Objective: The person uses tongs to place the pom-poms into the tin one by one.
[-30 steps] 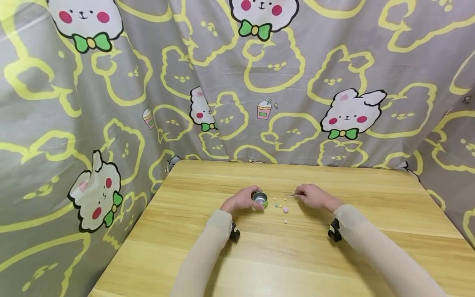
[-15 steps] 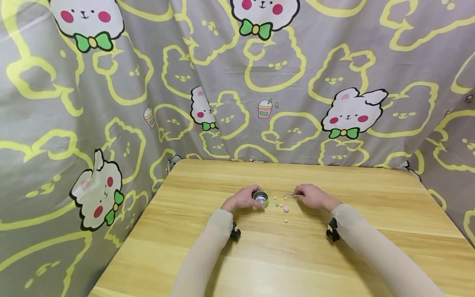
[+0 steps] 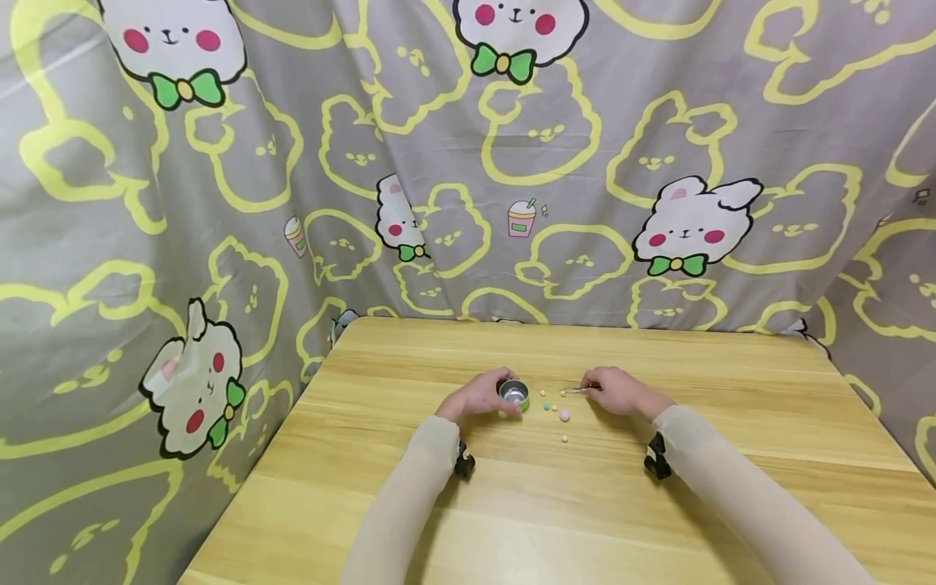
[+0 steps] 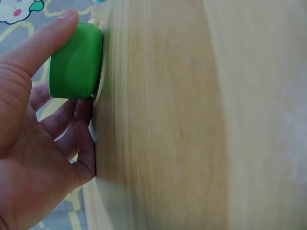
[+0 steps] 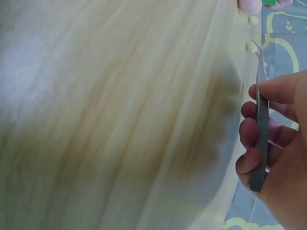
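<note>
My left hand (image 3: 478, 396) holds a small round green tin (image 4: 76, 62) on the table, thumb on its near side and fingers behind. The tin is open at the top, with a silvery inside. My right hand (image 3: 620, 390) grips metal tweezers (image 5: 262, 124) along their shanks. Their bent tips point left and are at a small yellow bead (image 5: 252, 47); I cannot tell whether they pinch it. Between the hands lie another yellow bead (image 3: 543, 393), a teal bead (image 3: 547, 406), a third yellow bead (image 3: 554, 408) and a larger pink ball (image 3: 565, 415).
A pale bead (image 3: 565, 439) lies nearer to me than the others. The wooden table (image 3: 541, 520) stretches around both hands. Behind it and along the sides hangs a grey curtain (image 3: 439, 106) with cartoon prints.
</note>
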{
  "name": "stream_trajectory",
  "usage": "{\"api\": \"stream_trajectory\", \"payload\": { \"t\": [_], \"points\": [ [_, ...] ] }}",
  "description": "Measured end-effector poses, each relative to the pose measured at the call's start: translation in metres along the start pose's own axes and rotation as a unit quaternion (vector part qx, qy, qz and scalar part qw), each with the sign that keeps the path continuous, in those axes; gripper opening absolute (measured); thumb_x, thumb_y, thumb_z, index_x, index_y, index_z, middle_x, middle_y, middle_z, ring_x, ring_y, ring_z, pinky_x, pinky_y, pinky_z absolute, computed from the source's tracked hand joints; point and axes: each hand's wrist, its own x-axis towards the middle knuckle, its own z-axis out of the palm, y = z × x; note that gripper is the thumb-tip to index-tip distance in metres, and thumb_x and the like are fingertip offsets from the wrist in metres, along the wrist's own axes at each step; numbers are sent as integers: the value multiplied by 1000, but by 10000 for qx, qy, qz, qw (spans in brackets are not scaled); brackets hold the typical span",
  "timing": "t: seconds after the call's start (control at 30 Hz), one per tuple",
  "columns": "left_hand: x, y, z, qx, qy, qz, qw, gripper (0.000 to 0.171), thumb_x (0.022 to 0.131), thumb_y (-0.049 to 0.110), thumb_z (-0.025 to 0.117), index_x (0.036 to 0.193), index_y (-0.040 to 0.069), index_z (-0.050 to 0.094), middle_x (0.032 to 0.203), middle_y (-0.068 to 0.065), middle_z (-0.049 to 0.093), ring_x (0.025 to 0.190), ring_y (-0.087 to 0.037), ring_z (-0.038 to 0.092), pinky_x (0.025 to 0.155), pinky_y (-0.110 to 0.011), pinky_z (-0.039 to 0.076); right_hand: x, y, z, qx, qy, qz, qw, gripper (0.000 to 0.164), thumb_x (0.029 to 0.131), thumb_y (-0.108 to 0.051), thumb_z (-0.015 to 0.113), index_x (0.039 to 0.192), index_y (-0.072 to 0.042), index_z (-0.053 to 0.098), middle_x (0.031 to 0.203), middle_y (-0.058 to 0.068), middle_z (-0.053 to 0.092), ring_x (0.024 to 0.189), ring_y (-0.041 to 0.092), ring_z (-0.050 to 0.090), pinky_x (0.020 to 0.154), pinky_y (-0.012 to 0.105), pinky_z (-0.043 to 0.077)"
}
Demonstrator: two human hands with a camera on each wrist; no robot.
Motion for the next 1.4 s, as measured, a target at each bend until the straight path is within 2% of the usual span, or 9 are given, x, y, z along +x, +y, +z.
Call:
{"api": "stream_trajectory", "payload": {
  "t": [0.5, 0.83, 1.4],
  "points": [
    [0, 1, -1, 85, -28, 20, 10000, 48, 76, 25, 81, 116, 18, 55, 104, 2, 59, 94, -13, 55, 84, -30, 43, 0, 2, 2, -177, 69, -276, 9994, 8, 93, -7, 57, 91, -7, 65, 82, -1, 60, 74, 14, 53, 70, 39, 45],
    [0, 1, -1, 114, 4, 7, 9999, 47, 76, 25, 81, 115, 17, 56, 102, 4, 58, 93, -13, 54, 83, -31, 43, -2, -1, -5, -122, 40, -234, 9996, 9, 93, -7, 57, 94, -7, 66, 85, 0, 62, 76, 14, 55, 71, 38, 46],
    [0, 1, -2, 152, -13, -29, 9999, 48, 76, 26, 81, 117, 18, 55, 103, 5, 58, 94, -11, 54, 85, -30, 43, 2, -11, -12, -92, 177, -517, 9985, 9, 93, -6, 57, 95, -7, 66, 83, 0, 61, 72, 12, 52, 66, 34, 45]
  ]
}}
